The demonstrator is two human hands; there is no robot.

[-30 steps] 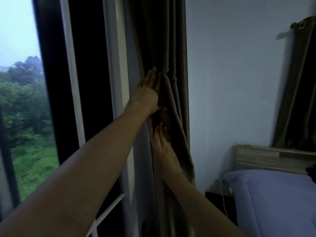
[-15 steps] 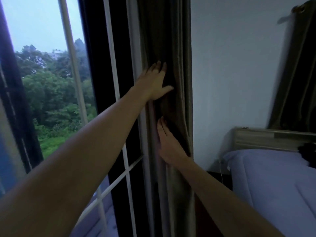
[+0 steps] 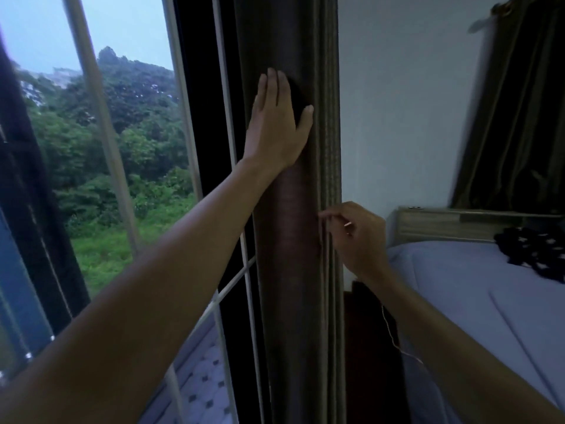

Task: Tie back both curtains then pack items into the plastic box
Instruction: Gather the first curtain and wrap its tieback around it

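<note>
Curtain [image 3: 287,270]: gathered, long axis vertical, beside window frame; left hand [image 3: 276,123] flat, fingers straight, pressing folds high; right hand [image 3: 356,237] lower, nearer, pinching right edge; no tie-back visible.

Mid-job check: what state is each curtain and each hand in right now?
near curtain: gathered into a tight column, no tie visible
far curtain: hanging in folds, no tie visible
left hand: flat, fingers straight, pressing the near curtain
right hand: fingers curled at its right edge; grip unclear
</note>
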